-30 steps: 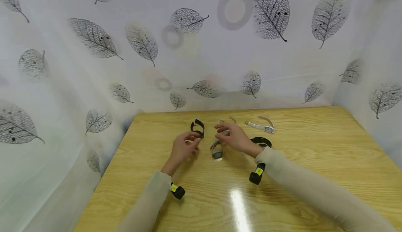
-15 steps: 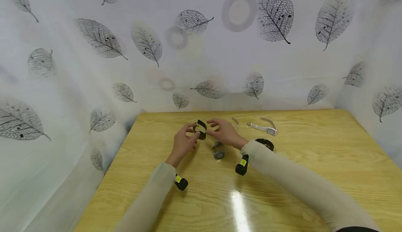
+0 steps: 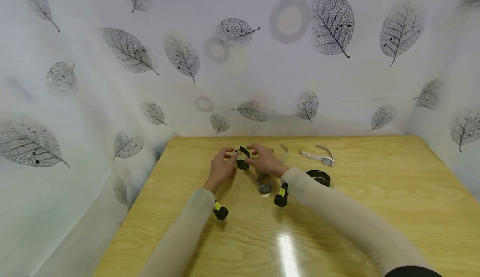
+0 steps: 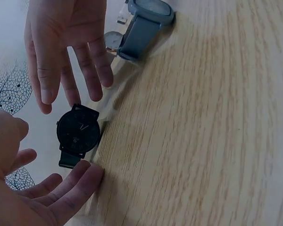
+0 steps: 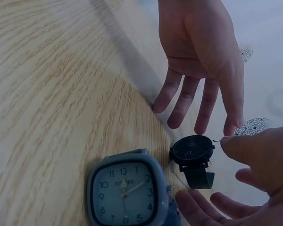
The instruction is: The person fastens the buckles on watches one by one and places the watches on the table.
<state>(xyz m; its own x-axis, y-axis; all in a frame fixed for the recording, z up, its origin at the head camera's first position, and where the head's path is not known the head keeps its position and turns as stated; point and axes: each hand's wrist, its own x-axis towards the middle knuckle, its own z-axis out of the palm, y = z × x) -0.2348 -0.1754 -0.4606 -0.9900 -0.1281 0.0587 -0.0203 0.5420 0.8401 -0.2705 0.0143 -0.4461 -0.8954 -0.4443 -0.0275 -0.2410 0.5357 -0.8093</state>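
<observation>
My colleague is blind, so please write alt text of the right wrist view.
A person's left hand and right hand flank a round black analogue wristwatch; nearer the camera, a square grey analogue wristwatch rests on the wood-grain table.

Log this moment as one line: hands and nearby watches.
left hand: beside round black watch | right hand: at its opposite side | contact: unclear | gray watch: on table, near right hand

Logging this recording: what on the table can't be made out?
Left wrist view: lettering on the black watch is too small.
Head view: the right hand covers one end of the pale strap.
Head view: the right sleeve hides part of the black band.
Right wrist view: bottom edge crops the grey watch.
</observation>
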